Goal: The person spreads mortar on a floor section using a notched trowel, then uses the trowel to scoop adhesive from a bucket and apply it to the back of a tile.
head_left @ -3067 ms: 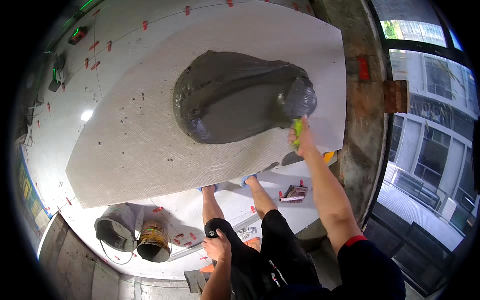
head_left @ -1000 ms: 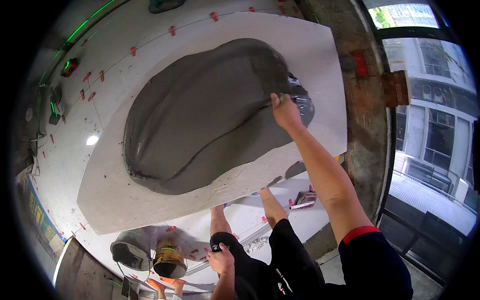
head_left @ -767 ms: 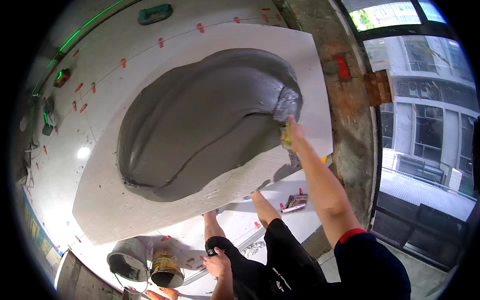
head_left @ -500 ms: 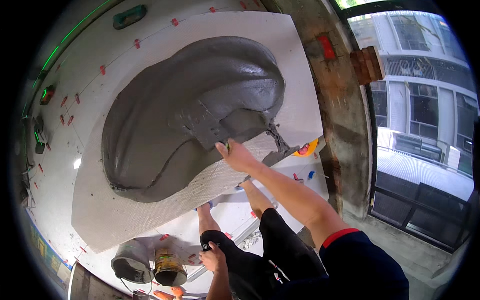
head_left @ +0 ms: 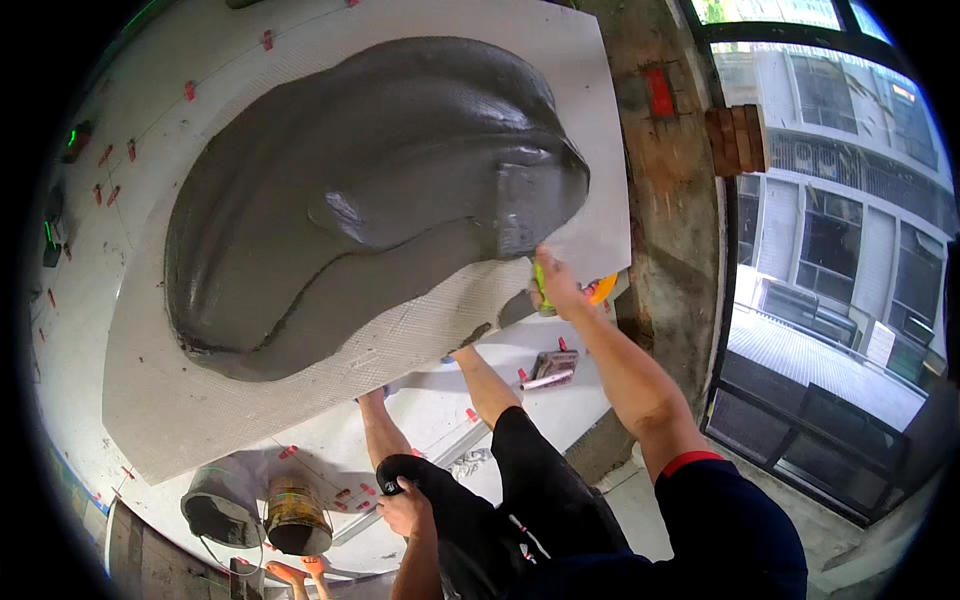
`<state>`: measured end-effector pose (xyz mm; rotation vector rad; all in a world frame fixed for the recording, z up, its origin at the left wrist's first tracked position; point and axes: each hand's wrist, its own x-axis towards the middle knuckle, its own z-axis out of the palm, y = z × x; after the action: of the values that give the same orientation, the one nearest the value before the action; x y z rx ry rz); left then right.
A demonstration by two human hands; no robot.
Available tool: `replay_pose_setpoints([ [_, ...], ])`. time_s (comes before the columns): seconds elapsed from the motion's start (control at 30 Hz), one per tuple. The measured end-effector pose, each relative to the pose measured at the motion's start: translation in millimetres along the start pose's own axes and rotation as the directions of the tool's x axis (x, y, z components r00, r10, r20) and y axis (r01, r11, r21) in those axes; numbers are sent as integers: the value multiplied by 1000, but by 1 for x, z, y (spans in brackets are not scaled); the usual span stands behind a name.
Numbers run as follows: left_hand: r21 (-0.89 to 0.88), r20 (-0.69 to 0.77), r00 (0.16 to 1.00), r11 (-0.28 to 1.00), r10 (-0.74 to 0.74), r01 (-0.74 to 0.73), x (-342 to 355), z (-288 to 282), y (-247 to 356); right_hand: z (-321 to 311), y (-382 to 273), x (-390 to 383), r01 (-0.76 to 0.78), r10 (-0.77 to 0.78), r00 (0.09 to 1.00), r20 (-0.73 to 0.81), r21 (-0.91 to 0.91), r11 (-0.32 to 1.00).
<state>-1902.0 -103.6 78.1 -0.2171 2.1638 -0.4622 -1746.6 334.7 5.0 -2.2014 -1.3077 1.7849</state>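
A large pale slab [head_left: 160, 400] with a fine gridded surface carries a wide, wet layer of grey mortar [head_left: 300, 170]. My right hand [head_left: 562, 288] grips the yellow-green handle of a trowel [head_left: 543, 280]. Its mortar-smeared blade lies against the right end of the layer, near the slab's right edge. My left hand [head_left: 405, 510] is at my left knee, fingers curled by a small dark thing that I cannot make out against the black shorts.
Two mortar-stained buckets [head_left: 297, 515] stand at lower left, beside another person's feet [head_left: 300, 570]. Red tile clips [head_left: 290, 452] dot the white floor tiles. A dirty flat tool [head_left: 553, 370] lies right of my legs. Stacked bricks [head_left: 735, 140] sit by the window at right.
My right hand has moved the trowel to the right along the mortar, smoothing the ragged patch at its right end. The view has shifted; my left hand stays at the knee.
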Motion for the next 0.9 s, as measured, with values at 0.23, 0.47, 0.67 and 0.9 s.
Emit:
replay_pose_setpoints([
  [0.23, 27, 1, 1000, 1000, -17, 17, -5, 18, 3, 128, 34, -62, 264, -233, 964, 126, -376, 888],
  [0.47, 23, 41, 997, 997, -71, 70, -9, 7, 19, 127, 21, -86, 378, -55, 920, 389, -838, 394],
  [0.67, 56, 19, 996, 995, -88, 86, -4, 23, 11, 17, -1, -2, 171, -381, 891, -248, -593, 787],
  [0.9, 15, 38, 994, 995, -100, 100, 1, 16, 10, 152, -16, -54, 122, -127, 979, 161, 43, 992],
])
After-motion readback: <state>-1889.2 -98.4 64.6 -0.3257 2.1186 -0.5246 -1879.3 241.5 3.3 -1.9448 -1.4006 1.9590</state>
